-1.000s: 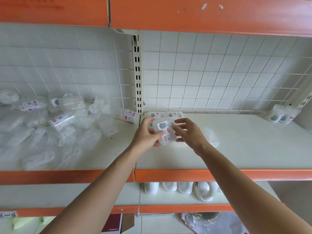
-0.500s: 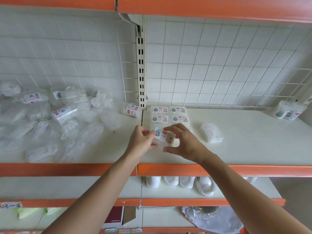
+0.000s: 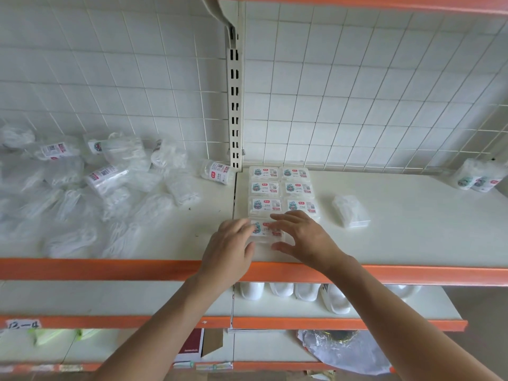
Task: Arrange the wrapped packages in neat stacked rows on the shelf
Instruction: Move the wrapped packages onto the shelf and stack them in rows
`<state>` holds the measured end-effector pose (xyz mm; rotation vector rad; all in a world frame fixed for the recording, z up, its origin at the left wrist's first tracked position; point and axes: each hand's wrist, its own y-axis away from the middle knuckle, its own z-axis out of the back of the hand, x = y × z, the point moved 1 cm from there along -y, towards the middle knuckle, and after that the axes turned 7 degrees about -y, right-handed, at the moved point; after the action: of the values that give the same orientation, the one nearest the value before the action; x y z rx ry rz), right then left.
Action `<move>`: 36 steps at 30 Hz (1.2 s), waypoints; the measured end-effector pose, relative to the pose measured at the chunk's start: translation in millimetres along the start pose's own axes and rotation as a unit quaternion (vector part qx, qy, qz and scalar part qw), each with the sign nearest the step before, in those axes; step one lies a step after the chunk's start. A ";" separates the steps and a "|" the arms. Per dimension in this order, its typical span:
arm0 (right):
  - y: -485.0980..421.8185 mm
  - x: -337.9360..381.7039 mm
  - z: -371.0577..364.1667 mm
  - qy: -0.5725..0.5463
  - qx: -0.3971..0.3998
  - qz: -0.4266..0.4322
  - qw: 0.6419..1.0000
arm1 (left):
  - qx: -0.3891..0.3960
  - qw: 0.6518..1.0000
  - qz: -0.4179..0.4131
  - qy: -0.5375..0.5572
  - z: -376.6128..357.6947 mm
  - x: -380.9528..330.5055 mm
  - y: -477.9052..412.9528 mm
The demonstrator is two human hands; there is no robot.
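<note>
Wrapped packages (image 3: 90, 193) lie in a loose heap on the left bay of the shelf (image 3: 412, 243). Right bay, back-left corner: six labelled packages (image 3: 283, 191) lie flat in two columns. The front package (image 3: 268, 229) touches the left column's near end. Your left hand (image 3: 231, 243) and right hand (image 3: 299, 237) press on it, fingers fairly straight and spread, thumbs at its near edge.

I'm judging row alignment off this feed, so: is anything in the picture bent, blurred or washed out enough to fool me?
Head view: the wide lens bows the shelf edge and wire grid toward the corners; the loose pile at left is soft and pale on white; the labelled rows read sharp; left hand and right hand slightly soft; light even, no glare.
</note>
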<state>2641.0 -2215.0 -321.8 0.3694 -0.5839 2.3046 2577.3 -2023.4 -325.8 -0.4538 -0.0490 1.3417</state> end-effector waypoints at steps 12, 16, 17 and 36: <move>1.2 -2.0 -2.2 0.062 -0.027 -0.023 0.997 | -0.007 0.999 -0.011 -0.041 -1.1 -0.9 -3.9; 7.0 -8.1 6.2 0.058 -0.030 -0.042 0.997 | -0.017 0.998 -0.023 -0.054 2.2 -12.1 -10.5; 9.0 -11.2 10.2 0.060 -0.037 -0.048 0.996 | -0.019 0.998 -0.025 -0.058 2.5 -16.8 -13.9; 51.1 -93.0 64.2 0.083 -0.075 -0.304 0.946 | 0.081 0.985 -0.048 -0.142 -23.1 -125.1 -89.8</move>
<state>2675.9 -2334.0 -321.1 0.2350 -0.4745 1.6663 2637.2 -2162.1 -288.2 -0.1183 -0.1935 1.2954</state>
